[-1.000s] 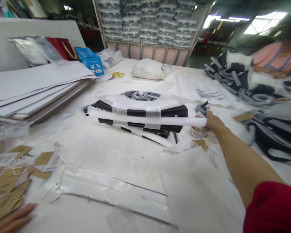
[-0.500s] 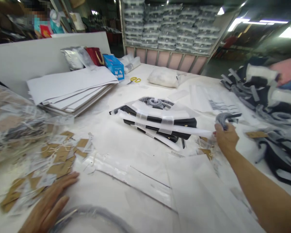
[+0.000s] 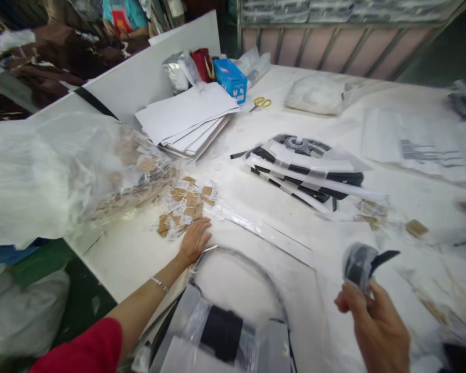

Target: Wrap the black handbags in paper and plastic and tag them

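My left hand (image 3: 196, 241) lies on the table with its fingers stretched out, beside a scatter of brown paper tags (image 3: 193, 199) on strings. Just right of it curves the plastic-wrapped handle of a black bag (image 3: 222, 334), which lies at the near edge with wrapping over much of it. Lifted at the right, my right hand (image 3: 376, 321) pinches a rolled black strap (image 3: 359, 264) wrapped in clear plastic, one dark end sticking out. Farther back sits a pile of black bags (image 3: 306, 173) with white and clear wrapping around them.
A big clear plastic sack (image 3: 62, 171) of tags fills the left. White boards (image 3: 186, 114), a blue box (image 3: 231, 80) and yellow-handled scissors (image 3: 262, 102) are at the back. Clear bags (image 3: 419, 142) lie at the right. Beyond the panel, a person in teal (image 3: 124, 20) is visible.
My right hand has come nearer from the right side, carrying the rolled strap. My view has turned left and down, bringing the near bag into sight. The left hand stays by the tags.
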`<action>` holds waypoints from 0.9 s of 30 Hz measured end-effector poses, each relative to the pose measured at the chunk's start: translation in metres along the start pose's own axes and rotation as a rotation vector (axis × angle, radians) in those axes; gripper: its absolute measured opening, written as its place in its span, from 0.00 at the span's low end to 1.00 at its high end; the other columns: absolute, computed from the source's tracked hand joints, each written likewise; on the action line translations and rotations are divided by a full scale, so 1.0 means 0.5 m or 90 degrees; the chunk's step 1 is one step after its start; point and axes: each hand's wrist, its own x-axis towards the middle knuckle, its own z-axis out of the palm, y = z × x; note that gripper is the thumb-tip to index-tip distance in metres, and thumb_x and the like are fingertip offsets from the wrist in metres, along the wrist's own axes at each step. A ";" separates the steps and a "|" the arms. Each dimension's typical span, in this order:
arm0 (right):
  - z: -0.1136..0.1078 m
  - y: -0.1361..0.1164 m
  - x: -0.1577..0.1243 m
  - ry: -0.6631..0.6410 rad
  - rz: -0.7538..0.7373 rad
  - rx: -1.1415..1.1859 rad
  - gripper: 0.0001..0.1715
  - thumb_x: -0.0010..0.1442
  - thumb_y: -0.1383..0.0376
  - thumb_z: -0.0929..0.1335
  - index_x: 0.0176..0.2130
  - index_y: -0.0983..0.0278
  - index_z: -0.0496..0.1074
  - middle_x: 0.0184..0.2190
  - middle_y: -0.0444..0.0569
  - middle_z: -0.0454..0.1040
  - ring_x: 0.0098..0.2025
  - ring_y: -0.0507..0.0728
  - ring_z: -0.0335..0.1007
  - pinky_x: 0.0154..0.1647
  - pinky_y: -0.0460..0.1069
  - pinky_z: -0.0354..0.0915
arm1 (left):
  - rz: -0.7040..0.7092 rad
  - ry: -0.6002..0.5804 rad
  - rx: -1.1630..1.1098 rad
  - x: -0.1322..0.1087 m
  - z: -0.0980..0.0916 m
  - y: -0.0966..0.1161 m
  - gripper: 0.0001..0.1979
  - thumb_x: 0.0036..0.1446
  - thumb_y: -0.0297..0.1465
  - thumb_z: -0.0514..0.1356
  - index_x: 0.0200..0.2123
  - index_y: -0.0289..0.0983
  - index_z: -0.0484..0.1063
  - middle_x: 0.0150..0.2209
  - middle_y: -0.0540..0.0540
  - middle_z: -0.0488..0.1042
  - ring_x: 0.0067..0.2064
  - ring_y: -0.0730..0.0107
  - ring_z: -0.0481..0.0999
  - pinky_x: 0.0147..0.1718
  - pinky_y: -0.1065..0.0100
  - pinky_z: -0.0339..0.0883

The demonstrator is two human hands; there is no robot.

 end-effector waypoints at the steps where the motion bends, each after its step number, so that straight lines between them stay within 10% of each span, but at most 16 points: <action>1: 0.005 0.004 -0.047 -0.039 0.007 0.007 0.25 0.51 0.44 0.69 0.42 0.55 0.71 0.22 0.44 0.75 0.26 0.61 0.75 0.30 0.54 0.72 | 0.000 -0.002 -0.003 0.001 0.001 0.003 0.15 0.65 0.37 0.50 0.49 0.38 0.69 0.54 0.39 0.72 0.59 0.58 0.67 0.60 0.51 0.59; 10: 0.139 -0.058 -0.246 -0.471 -0.400 -0.118 0.17 0.62 0.58 0.65 0.50 0.54 0.74 0.39 0.51 0.81 0.37 0.63 0.78 0.39 0.55 0.71 | 0.022 -0.117 -0.025 0.017 -0.046 0.051 0.13 0.66 0.36 0.51 0.47 0.38 0.71 0.49 0.42 0.75 0.54 0.61 0.71 0.56 0.57 0.64; 19: 0.242 -0.114 -0.210 -0.557 -0.396 -0.383 0.31 0.63 0.64 0.64 0.64 0.61 0.58 0.42 0.53 0.80 0.43 0.62 0.77 0.42 0.51 0.64 | 0.010 -0.236 0.091 -0.051 -0.044 0.141 0.15 0.64 0.26 0.50 0.49 0.38 0.71 0.44 0.41 0.73 0.48 0.60 0.69 0.48 0.60 0.66; 27: 0.269 -0.111 -0.150 -0.487 -0.340 -0.489 0.21 0.66 0.53 0.61 0.50 0.64 0.68 0.38 0.54 0.80 0.41 0.63 0.77 0.36 0.51 0.64 | -0.149 -0.205 0.154 -0.088 -0.051 0.140 0.15 0.64 0.24 0.48 0.46 0.41 0.72 0.43 0.45 0.72 0.47 0.63 0.69 0.45 0.65 0.67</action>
